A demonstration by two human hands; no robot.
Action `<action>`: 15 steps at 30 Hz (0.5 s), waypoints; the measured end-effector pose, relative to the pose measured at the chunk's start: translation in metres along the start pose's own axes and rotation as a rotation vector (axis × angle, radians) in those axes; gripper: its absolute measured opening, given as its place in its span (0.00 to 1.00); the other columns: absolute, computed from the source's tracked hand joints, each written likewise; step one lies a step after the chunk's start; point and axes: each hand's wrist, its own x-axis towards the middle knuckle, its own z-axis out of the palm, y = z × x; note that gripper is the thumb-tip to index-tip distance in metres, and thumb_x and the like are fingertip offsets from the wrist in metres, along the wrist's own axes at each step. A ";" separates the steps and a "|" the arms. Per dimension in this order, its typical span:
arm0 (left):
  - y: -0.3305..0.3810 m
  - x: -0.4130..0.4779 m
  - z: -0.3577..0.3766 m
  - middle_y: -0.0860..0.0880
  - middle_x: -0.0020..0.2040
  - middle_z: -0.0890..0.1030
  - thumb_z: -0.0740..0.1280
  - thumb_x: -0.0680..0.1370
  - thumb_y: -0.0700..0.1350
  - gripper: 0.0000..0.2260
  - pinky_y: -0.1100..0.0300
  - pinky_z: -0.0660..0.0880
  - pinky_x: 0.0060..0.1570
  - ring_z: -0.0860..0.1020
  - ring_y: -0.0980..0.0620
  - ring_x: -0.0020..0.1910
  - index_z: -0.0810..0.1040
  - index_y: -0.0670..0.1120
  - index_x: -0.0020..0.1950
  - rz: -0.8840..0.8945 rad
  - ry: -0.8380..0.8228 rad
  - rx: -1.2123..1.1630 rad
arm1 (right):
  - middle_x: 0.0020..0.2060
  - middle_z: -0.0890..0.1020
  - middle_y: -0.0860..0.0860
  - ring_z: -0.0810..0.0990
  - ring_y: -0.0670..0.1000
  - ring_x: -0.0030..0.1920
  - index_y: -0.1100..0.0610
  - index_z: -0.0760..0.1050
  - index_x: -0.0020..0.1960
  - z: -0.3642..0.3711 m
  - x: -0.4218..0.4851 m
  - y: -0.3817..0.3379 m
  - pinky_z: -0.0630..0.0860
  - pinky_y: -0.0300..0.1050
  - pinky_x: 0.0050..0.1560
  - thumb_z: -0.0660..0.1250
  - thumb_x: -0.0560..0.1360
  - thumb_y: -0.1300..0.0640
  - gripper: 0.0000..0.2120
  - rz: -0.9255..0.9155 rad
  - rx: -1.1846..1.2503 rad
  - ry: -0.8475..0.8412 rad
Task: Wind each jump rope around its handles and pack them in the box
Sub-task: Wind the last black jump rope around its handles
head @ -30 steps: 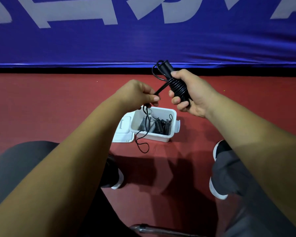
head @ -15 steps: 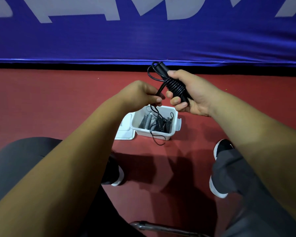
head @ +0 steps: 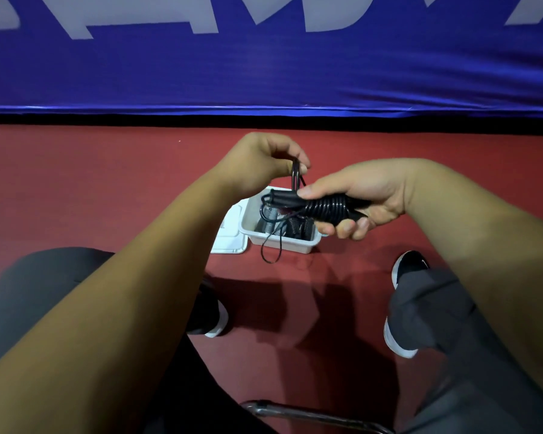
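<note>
Red floor [head: 107,189] runs from the person's feet to a blue banner [head: 264,67] with large pale letters, whose lower edge crosses the far side of the scene from left to right.

Above the floor, the right hand [head: 364,195] grips a black jump rope [head: 326,208] already coiled tightly around its handles. The fingers curl under the bundle and the thumb presses on top. The bundle's long axis lies close to level, running left to right and dipping slightly toward the right. Its handle ends point left.

Just above those ends, the left hand [head: 257,161] pinches a narrow loop of the cord between thumb and fingertips, and the loop stands nearly upright. A slack run of the same cord droops from the bundle, past the near wall of the box, down toward the floor.

The white box [head: 289,245] sits on the floor directly under the bundle, open, with other wound ropes [head: 295,228] lying inside. Its lid [head: 229,242] lies flat against its left side.

Floor stretches away to the left of the lid and to the right of the box, up to the banner's edge. Nearer, a left shoe [head: 213,317] and a right shoe [head: 408,267] flank a strip of shadowed floor. A chair tube [head: 295,413] crosses at the near edge.
</note>
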 end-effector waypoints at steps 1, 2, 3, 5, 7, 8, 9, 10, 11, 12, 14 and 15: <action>0.003 0.001 0.001 0.48 0.45 0.87 0.77 0.75 0.36 0.04 0.55 0.81 0.58 0.84 0.54 0.46 0.87 0.44 0.47 0.012 0.008 0.013 | 0.39 0.78 0.56 0.72 0.48 0.30 0.56 0.76 0.64 -0.003 0.002 0.001 0.63 0.36 0.23 0.71 0.76 0.42 0.24 0.025 -0.025 0.029; 0.005 0.001 0.001 0.50 0.45 0.87 0.77 0.75 0.36 0.05 0.55 0.81 0.58 0.84 0.54 0.46 0.87 0.45 0.47 0.028 0.020 0.044 | 0.40 0.79 0.56 0.73 0.48 0.31 0.55 0.76 0.64 -0.006 0.005 0.002 0.64 0.36 0.24 0.73 0.76 0.42 0.23 0.042 -0.043 0.080; 0.008 0.002 0.000 0.51 0.45 0.87 0.77 0.75 0.37 0.05 0.57 0.81 0.56 0.84 0.54 0.46 0.87 0.45 0.47 0.046 0.032 0.088 | 0.40 0.79 0.55 0.73 0.49 0.32 0.55 0.76 0.63 -0.009 0.007 0.004 0.64 0.36 0.24 0.73 0.77 0.42 0.22 0.045 -0.059 0.142; 0.011 0.003 -0.003 0.54 0.45 0.85 0.77 0.76 0.37 0.06 0.62 0.78 0.51 0.83 0.57 0.45 0.88 0.47 0.48 0.105 0.034 0.212 | 0.40 0.80 0.55 0.74 0.49 0.32 0.54 0.78 0.60 -0.015 0.012 0.006 0.64 0.36 0.26 0.72 0.80 0.42 0.17 0.028 -0.095 0.290; 0.014 0.002 -0.003 0.55 0.46 0.83 0.76 0.76 0.37 0.09 0.63 0.76 0.50 0.81 0.58 0.46 0.89 0.51 0.51 0.176 -0.043 0.373 | 0.40 0.82 0.55 0.75 0.49 0.31 0.54 0.79 0.58 -0.020 0.015 0.009 0.65 0.36 0.27 0.70 0.81 0.43 0.15 0.008 -0.139 0.430; 0.014 0.002 -0.003 0.54 0.46 0.82 0.76 0.75 0.37 0.12 0.62 0.76 0.51 0.80 0.57 0.47 0.89 0.53 0.54 0.183 -0.091 0.449 | 0.40 0.82 0.54 0.75 0.48 0.30 0.53 0.79 0.57 -0.022 0.016 0.010 0.66 0.36 0.27 0.70 0.82 0.43 0.13 -0.001 -0.153 0.485; 0.015 0.001 -0.002 0.53 0.47 0.82 0.74 0.76 0.36 0.15 0.61 0.75 0.50 0.80 0.55 0.47 0.89 0.54 0.57 0.168 -0.127 0.513 | 0.40 0.82 0.54 0.75 0.48 0.29 0.53 0.79 0.56 -0.023 0.017 0.011 0.67 0.36 0.26 0.69 0.82 0.44 0.12 -0.013 -0.158 0.532; 0.015 0.001 0.000 0.54 0.47 0.81 0.73 0.76 0.36 0.17 0.61 0.74 0.50 0.79 0.55 0.47 0.88 0.55 0.59 0.144 -0.144 0.566 | 0.40 0.81 0.54 0.75 0.47 0.28 0.53 0.78 0.55 -0.024 0.018 0.011 0.67 0.35 0.25 0.68 0.83 0.44 0.11 -0.027 -0.151 0.575; 0.016 0.000 0.002 0.54 0.47 0.81 0.72 0.76 0.36 0.19 0.61 0.74 0.49 0.79 0.54 0.47 0.87 0.55 0.61 0.121 -0.139 0.600 | 0.40 0.81 0.54 0.74 0.47 0.26 0.53 0.78 0.55 -0.026 0.019 0.011 0.66 0.35 0.24 0.68 0.83 0.45 0.11 -0.047 -0.136 0.618; 0.016 0.000 0.003 0.54 0.47 0.83 0.72 0.76 0.37 0.18 0.61 0.74 0.48 0.79 0.54 0.47 0.87 0.55 0.62 0.088 -0.123 0.613 | 0.39 0.80 0.54 0.74 0.47 0.25 0.53 0.78 0.56 -0.027 0.019 0.011 0.66 0.35 0.23 0.68 0.83 0.46 0.10 -0.072 -0.111 0.659; 0.015 0.000 0.006 0.53 0.47 0.85 0.75 0.75 0.39 0.14 0.65 0.75 0.45 0.81 0.55 0.45 0.87 0.52 0.59 -0.008 -0.071 0.591 | 0.40 0.81 0.54 0.74 0.47 0.25 0.54 0.78 0.56 -0.029 0.022 0.012 0.66 0.36 0.24 0.69 0.82 0.48 0.10 -0.128 -0.061 0.720; 0.012 0.001 0.008 0.53 0.45 0.85 0.76 0.75 0.40 0.11 0.65 0.75 0.43 0.81 0.55 0.43 0.87 0.50 0.56 -0.061 -0.041 0.573 | 0.41 0.81 0.54 0.74 0.47 0.26 0.54 0.78 0.56 -0.029 0.024 0.012 0.67 0.36 0.25 0.70 0.82 0.49 0.09 -0.159 -0.046 0.734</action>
